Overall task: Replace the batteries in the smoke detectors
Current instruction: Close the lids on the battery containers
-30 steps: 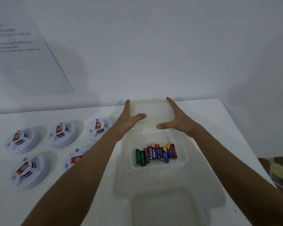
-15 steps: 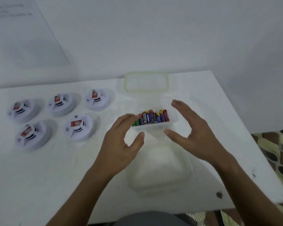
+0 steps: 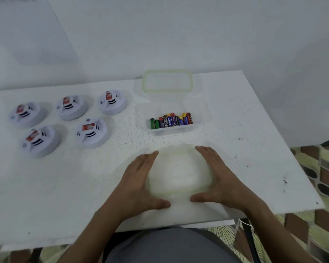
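Our left hand (image 3: pixel 139 179) and right hand (image 3: pixel 219 177) lay flat with straight fingers against either side of a blurred clear container (image 3: pixel 179 171) near the table (image 3: pixel 65 186) edge, gripping nothing. The batteries (image 3: pixel 171 120) sat in an open tub (image 3: pixel 197 126) just beyond, its lid (image 3: pixel 167 80) farther back. Five smoke detectors (image 3: pixel 92 132) rested at left.

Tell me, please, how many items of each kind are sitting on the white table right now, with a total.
Smoke detectors: 5
Clear containers: 2, one holding batteries, one closed between the left hand and right hand
Loose lid: 1
Batteries: about 10, packed too tightly for an exact count
Total: about 18
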`<state>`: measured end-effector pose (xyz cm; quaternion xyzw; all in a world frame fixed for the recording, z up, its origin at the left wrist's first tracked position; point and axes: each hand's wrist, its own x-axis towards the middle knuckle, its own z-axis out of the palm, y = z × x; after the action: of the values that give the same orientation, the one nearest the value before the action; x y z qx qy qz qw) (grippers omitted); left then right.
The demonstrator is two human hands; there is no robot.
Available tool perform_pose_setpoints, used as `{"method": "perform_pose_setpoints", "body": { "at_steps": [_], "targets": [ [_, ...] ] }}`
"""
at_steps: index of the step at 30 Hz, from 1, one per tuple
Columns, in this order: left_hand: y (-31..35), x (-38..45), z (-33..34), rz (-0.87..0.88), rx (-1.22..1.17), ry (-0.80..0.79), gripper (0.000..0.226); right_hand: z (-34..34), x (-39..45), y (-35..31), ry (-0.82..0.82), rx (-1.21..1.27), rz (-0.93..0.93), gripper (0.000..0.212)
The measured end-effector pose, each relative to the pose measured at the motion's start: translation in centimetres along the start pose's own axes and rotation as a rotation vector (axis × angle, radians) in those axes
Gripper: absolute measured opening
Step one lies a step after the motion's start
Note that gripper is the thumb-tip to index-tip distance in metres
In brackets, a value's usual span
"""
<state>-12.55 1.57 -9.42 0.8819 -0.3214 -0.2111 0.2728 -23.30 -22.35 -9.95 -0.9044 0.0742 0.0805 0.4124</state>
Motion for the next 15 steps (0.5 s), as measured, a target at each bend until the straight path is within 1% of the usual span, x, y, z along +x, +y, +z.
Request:
{"method": "perform_pose_setpoints", "body": {
  "at_steps": [2,5,8,10,13,15],
  "targets": [
    [0.2,0.0,-0.4,0.002,-0.046,0.014,0.125,0.1,0.2,-0.5,0.03,0.009,-0.026,0.116],
    [0.8,-0.1,-1.4,0.023,-0.063,0.045,0.123,0.2,0.3,-1.5,0.117,0.023,-0.074,0.114],
    [1.5,-0.7,-3.2,0.053,-0.052,0.069,0.124,-0.7,-0.3,-2.7,0.196,0.09,-0.104,0.118],
    [2.2,-0.7,-4.8,0.103,-0.062,0.096,0.123,-2.2,-0.5,-3.8,0.241,0.135,-0.139,0.12],
    [3.3,1.7,-7.5,0.154,-0.039,0.134,0.126,-4.7,1.3,-5.2,0.284,0.116,-0.211,0.119],
    [3.6,4.6,-8.9,0.151,-0.033,0.146,0.128,-6.3,3.9,-5.5,0.296,0.105,-0.215,0.12]
  ]
}}
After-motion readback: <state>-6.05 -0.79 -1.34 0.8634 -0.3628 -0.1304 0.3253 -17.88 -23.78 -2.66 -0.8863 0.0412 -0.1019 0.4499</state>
